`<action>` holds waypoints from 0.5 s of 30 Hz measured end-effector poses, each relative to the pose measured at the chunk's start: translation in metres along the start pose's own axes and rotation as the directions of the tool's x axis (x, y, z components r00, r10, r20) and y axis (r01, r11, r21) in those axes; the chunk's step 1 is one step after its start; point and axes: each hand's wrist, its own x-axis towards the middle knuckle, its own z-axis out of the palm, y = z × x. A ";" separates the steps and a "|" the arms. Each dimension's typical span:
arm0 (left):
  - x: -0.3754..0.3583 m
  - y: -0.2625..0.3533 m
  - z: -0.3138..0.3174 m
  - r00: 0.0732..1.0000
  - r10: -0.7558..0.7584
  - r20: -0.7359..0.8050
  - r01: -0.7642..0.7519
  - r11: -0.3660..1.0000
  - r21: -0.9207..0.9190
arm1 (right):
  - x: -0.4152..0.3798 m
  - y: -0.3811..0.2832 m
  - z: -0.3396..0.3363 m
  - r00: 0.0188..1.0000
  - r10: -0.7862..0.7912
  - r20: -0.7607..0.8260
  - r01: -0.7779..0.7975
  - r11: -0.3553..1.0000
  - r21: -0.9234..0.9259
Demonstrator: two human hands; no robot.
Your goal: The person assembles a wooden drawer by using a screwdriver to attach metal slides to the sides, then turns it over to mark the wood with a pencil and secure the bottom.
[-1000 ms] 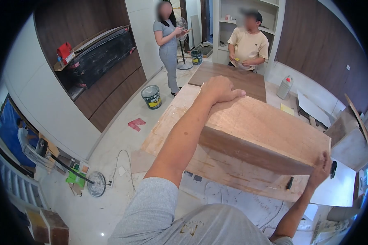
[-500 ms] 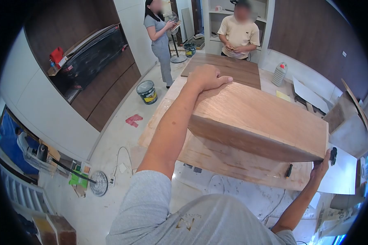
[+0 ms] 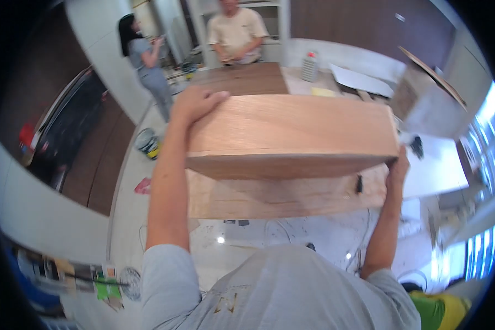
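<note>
I hold a large wooden panel with a dark front edge, lifted above a plywood worktable. My left hand grips the panel's far left corner, with the fingers curled over its top. My right hand grips the near right corner from below. The panel lies nearly level and square to me, and it hides much of the table under it.
A dark board lies on the table's far end, in front of a person in a beige shirt. Another person in grey stands at the left. A paint bucket and cables sit on the floor. A white jug stands behind the panel.
The panel has risen and swung from a slant to square in front of me. My view has turned right. Both hands keep their grip on its corners.
</note>
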 end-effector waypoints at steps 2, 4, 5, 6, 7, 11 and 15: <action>-0.003 0.005 -0.001 1.000 0.008 -0.018 -0.009 0.998 -0.056 | 0.000 0.001 -0.001 0.997 -0.061 -0.051 0.057 0.995 -0.083; 0.000 0.003 0.004 1.000 0.001 -0.011 -0.002 0.997 -0.072 | -0.016 -0.014 0.014 0.998 -0.043 -0.051 0.042 0.999 -0.019; 0.002 0.002 0.005 1.000 -0.007 -0.007 0.006 0.998 -0.063 | -0.016 -0.015 0.014 0.998 -0.041 -0.055 0.040 0.999 -0.022; 0.001 0.004 0.004 1.000 -0.001 -0.010 0.001 0.998 -0.055 | -0.017 -0.015 0.016 0.998 -0.036 -0.051 0.035 0.999 -0.021; 0.000 0.006 0.002 1.000 -0.001 -0.017 0.000 0.999 -0.044 | -0.019 -0.018 0.018 0.997 -0.018 -0.078 0.016 0.999 -0.035; 0.000 0.004 0.001 0.999 -0.026 -0.026 0.023 0.996 -0.086 | -0.024 -0.024 0.024 0.998 -0.008 -0.057 0.006 0.999 -0.031; 0.002 0.003 0.002 0.999 -0.004 -0.037 0.000 0.993 -0.116 | -0.018 -0.021 0.021 0.997 0.041 -0.068 -0.043 0.999 -0.024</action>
